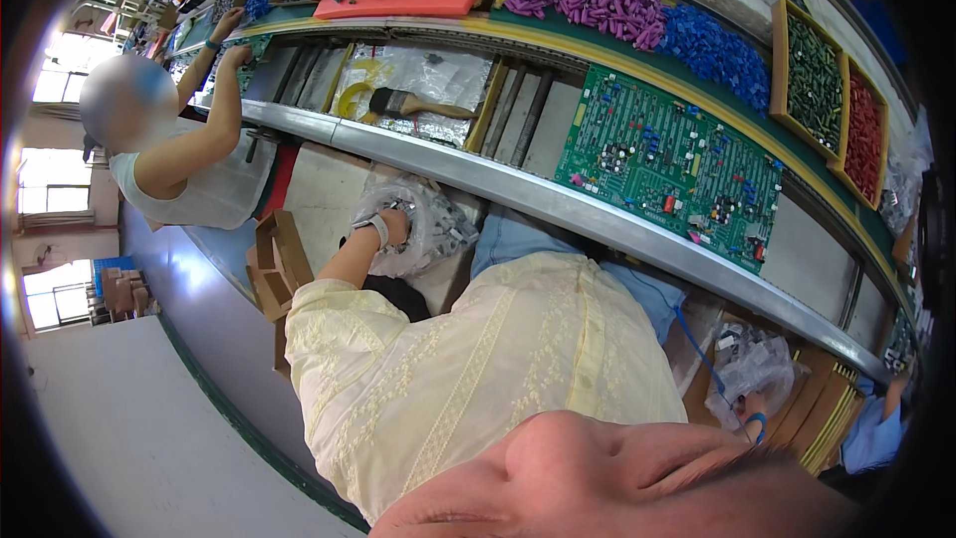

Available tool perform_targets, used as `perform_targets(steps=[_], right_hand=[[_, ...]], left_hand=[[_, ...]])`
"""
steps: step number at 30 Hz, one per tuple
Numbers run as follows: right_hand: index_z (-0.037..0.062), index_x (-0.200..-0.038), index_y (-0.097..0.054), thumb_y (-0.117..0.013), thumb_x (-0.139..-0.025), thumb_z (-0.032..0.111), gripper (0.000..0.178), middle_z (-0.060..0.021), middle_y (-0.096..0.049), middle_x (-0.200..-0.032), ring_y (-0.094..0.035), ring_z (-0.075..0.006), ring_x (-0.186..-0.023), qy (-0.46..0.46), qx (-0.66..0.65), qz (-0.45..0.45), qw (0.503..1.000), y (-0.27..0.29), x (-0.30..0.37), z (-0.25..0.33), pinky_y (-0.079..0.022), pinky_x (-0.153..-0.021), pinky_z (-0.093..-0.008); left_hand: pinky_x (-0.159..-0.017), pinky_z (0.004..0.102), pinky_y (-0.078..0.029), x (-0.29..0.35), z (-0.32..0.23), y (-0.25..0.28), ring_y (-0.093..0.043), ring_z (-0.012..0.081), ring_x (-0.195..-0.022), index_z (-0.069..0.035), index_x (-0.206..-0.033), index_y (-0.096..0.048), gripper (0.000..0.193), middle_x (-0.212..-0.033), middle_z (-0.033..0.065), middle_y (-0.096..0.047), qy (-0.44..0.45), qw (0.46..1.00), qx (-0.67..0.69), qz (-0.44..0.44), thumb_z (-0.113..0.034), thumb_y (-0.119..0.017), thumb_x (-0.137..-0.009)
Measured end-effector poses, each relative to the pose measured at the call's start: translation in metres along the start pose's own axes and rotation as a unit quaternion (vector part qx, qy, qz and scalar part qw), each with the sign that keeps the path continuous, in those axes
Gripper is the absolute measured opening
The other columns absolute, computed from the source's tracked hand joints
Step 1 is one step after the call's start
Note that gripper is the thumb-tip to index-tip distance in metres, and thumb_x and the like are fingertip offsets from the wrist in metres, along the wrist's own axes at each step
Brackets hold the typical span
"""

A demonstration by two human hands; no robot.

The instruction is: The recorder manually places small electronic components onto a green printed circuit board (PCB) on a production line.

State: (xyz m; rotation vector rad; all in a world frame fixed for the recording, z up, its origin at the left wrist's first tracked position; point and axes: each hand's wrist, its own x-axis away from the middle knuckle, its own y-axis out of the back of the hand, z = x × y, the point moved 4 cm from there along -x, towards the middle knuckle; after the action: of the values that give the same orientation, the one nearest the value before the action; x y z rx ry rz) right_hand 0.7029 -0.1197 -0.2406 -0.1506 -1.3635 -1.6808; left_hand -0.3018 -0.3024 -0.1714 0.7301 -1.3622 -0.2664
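The left hand, its grip closed on the crinkled clear plastic bag of small parts below the surface, could spill them if thin film tears; the right hand, grip unclear, touches another bag.

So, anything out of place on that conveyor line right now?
Nothing looks spilled or damaged. One oddity: a paintbrush lies loose on the plastic-wrapped tray beside the green circuit board. The left hand is in a clear plastic bag below the rail.
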Motion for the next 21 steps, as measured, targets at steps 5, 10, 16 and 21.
perform_targets(steps=[5, 10, 16, 21], right_hand=[[0.0097, -0.077, -0.052, -0.046, -0.081, 0.029, 0.021, -0.0076, -0.054, -0.060, -0.049, -0.0220, -0.045, -0.074, 0.043, 0.004, 0.996, 0.020, -0.011, -0.010, -0.035, -0.038, -0.0328], [0.0108, -0.078, -0.051, -0.046, -0.081, 0.036, 0.025, -0.0076, -0.055, -0.063, -0.050, -0.0237, -0.046, -0.157, 0.015, 0.048, 0.986, 0.007, 0.051, 0.045, -0.036, -0.039, -0.0355], [0.0131, -0.074, -0.053, -0.055, -0.078, 0.045, 0.032, -0.0037, -0.052, -0.055, -0.049, -0.0186, -0.039, -0.133, -0.038, 0.020, 0.990, 0.007, 0.066, 0.038, -0.032, -0.033, -0.0296], [0.0152, -0.073, -0.054, -0.061, -0.075, 0.046, 0.032, -0.0023, -0.055, -0.063, -0.051, -0.0155, -0.046, -0.159, -0.079, 0.085, 0.980, 0.010, 0.096, 0.050, -0.034, -0.037, -0.0283]], left_hand=[[-0.077, 0.0396, -0.049, 0.012, -0.004, 0.011, -0.060, 0.0347, -0.089, 0.004, -0.087, -0.064, 0.030, -0.092, 0.0245, -0.062, 0.004, 0.999, 0.048, -0.015, -0.018, -0.057, -0.067], [-0.079, 0.0402, -0.048, 0.014, 0.014, 0.005, -0.060, 0.0344, -0.090, -0.004, -0.089, -0.066, 0.027, -0.095, 0.0199, -0.063, -0.011, 0.998, 0.043, -0.035, -0.017, -0.060, -0.066], [-0.078, 0.0397, -0.048, 0.051, 0.026, 0.054, -0.060, 0.0343, -0.088, -0.006, -0.088, -0.066, 0.022, -0.094, 0.0199, -0.062, -0.025, 0.983, 0.168, -0.076, -0.016, -0.062, -0.069], [-0.072, 0.0305, -0.050, 0.089, 0.019, 0.114, -0.063, 0.0200, -0.078, -0.004, -0.093, -0.063, 0.019, -0.090, 0.0074, -0.065, -0.152, 0.828, 0.522, -0.136, -0.003, -0.064, -0.074]])
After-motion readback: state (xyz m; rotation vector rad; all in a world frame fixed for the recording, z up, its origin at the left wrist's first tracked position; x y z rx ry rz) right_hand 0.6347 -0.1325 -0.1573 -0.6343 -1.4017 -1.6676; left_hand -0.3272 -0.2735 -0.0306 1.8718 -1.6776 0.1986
